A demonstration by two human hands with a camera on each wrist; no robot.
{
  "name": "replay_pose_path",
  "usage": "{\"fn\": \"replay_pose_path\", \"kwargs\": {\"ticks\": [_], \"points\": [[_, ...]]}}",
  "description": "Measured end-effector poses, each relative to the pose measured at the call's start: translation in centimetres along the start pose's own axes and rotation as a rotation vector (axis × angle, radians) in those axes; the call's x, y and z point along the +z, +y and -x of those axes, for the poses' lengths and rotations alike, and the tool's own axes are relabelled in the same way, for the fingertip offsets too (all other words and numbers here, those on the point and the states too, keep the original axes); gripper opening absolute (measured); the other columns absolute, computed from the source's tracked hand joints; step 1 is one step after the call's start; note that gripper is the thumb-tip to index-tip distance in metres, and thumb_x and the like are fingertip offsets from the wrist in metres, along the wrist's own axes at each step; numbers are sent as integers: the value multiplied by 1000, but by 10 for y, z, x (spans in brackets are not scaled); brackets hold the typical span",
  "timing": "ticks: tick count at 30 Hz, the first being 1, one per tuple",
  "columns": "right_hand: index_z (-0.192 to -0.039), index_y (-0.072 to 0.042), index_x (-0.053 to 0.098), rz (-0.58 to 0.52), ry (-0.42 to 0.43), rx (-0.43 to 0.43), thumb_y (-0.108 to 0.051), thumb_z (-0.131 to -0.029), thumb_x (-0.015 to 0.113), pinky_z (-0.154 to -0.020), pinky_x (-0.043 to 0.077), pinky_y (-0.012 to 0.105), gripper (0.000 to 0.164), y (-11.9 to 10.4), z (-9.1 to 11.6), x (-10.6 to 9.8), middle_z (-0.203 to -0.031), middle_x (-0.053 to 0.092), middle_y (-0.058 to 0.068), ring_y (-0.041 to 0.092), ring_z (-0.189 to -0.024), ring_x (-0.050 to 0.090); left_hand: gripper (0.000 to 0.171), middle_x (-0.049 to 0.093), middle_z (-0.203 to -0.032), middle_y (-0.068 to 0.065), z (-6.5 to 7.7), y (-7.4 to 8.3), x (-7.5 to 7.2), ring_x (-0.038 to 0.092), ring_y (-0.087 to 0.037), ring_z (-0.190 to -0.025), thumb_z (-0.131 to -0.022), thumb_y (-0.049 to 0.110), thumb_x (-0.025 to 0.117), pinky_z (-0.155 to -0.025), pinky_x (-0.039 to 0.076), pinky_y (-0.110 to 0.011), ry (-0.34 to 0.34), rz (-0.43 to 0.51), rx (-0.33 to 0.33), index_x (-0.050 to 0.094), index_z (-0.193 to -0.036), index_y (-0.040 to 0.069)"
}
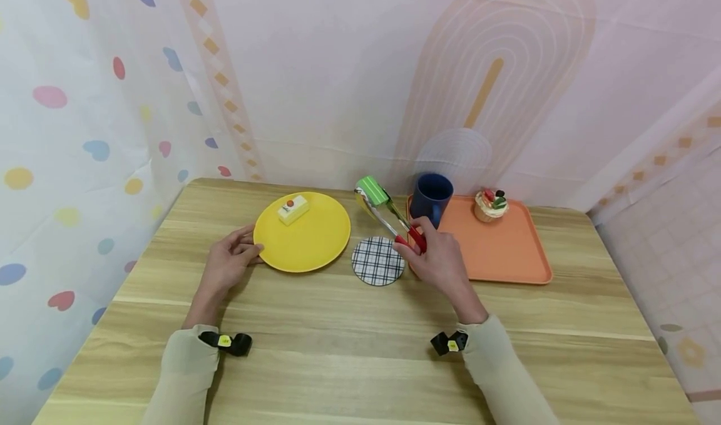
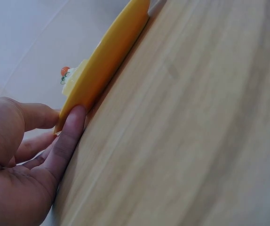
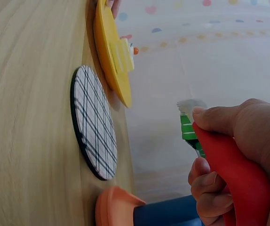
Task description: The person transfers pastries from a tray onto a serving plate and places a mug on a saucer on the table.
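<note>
One wood table (image 1: 360, 350) under the whole setup. Over on the right side, an orange tray (image 1: 507, 256). To the left, a yellow plate (image 1: 306, 242), pinched at the rim by the left hand (image 1: 228, 259). Then the red-handled tongs (image 3: 231, 172), gripped in the right hand (image 1: 440, 256), pointing forward and leftish lengthwise. At the tray's back left corner, a blue mug (image 1: 424, 207); can't tell about any contents, pretty dark in there. On the table between plate and tray, a checked coaster (image 1: 376, 262). Near the tray's far edge, a cupcake (image 1: 490, 206). Caught in the tong tips, up off the table, a green block (image 1: 372, 191): out ahead and left of the right hand, just right of the plate's far side, closer to it than to the left hand. Last up, on the plate toward the back, a little cake slice (image 1: 294, 210).
</note>
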State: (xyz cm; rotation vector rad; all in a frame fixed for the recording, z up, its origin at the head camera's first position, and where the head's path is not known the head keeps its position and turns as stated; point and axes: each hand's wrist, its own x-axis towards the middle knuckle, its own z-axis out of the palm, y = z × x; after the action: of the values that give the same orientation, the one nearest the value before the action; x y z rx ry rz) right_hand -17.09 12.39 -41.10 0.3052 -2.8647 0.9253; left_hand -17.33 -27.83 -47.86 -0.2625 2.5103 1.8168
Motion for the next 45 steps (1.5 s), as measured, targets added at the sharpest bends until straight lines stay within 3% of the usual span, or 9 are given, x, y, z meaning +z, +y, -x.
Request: {"fn": "replay_pose_path", "kwargs": {"ticks": [14, 24, 32, 45], "points": [[-124, -14, 59, -24, -32, -10, -42, -91, 78, -52, 36, 26, 48, -9, -4, 17, -84, 59, 9, 22, -68, 51, 60, 57, -128, -22, -1, -2, 0, 67, 3, -86, -103, 13, 62, -79, 65, -21, 0, 13, 8, 39, -158, 5], [-124, -13, 60, 24, -51, -38, -45, -91, 77, -51, 34, 24, 49, -13, -9, 30, -73, 58, 4, 18, -62, 49, 59, 57, -127, -21, -2, -2, 0, 67, 5, -87, -103, 12, 61, -79, 65, -21, 1, 18, 16, 39, -157, 4], [-124, -14, 60, 17, -94, -11, -45, -91, 77, -48, 32, 23, 48, -20, -12, 38, -72, 57, 4, 19, -62, 49, 59, 57, -127, -21, -1, -1, 1, 67, 4, -86, -103, 12, 62, -79, 65, -21, 2, 18, 11, 39, -157, 4], [-127, -14, 59, 20, -124, -52, -46, -92, 76, -45, 32, 23, 50, -25, -17, 54, -68, 55, 3, 17, -56, 47, 59, 57, -125, -21, -1, -2, 0, 66, 5, -86, -103, 11, 62, -79, 65, -21, 7, 13, 31, 39, -157, 2]]}}
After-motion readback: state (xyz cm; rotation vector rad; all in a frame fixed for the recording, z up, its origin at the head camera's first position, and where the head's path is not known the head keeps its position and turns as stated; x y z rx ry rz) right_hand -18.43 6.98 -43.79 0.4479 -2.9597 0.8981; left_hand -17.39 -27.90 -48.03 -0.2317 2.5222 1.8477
